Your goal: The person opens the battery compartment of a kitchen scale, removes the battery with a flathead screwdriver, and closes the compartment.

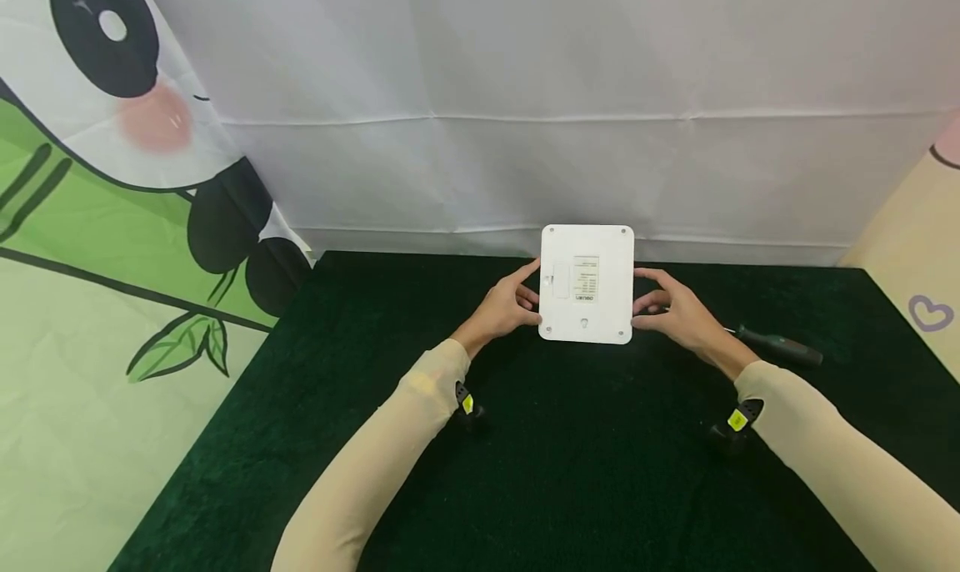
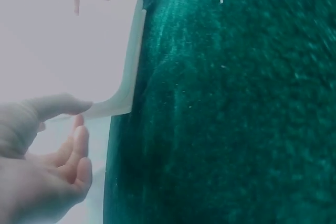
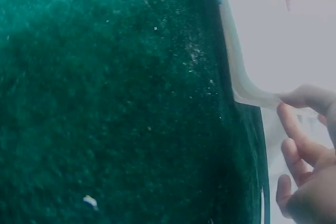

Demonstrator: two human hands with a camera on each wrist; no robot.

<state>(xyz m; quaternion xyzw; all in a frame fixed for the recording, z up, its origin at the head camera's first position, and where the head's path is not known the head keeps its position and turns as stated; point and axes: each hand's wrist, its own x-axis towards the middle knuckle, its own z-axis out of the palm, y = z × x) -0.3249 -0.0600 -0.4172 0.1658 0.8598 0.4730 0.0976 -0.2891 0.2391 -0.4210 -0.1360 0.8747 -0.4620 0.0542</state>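
A flat white rectangular device with rounded corners stands raised at the table's back, its underside facing me. That side has a printed label, a small cover panel, a keyhole-like slot and a round fitting at each corner. My left hand grips its left edge between thumb and fingers. On the opposite edge my right hand holds it the same way. Both wrist views show the device's pale face washed out by glare, with the thumb on one face and fingers behind. Its far side is hidden in the head view.
A screwdriver with a dark handle lies beyond my right wrist, its shaft partly hidden by the arm. Dark green cloth covers the table. A white curtain hangs along the back edge, and a printed cartoon sheet is at left.
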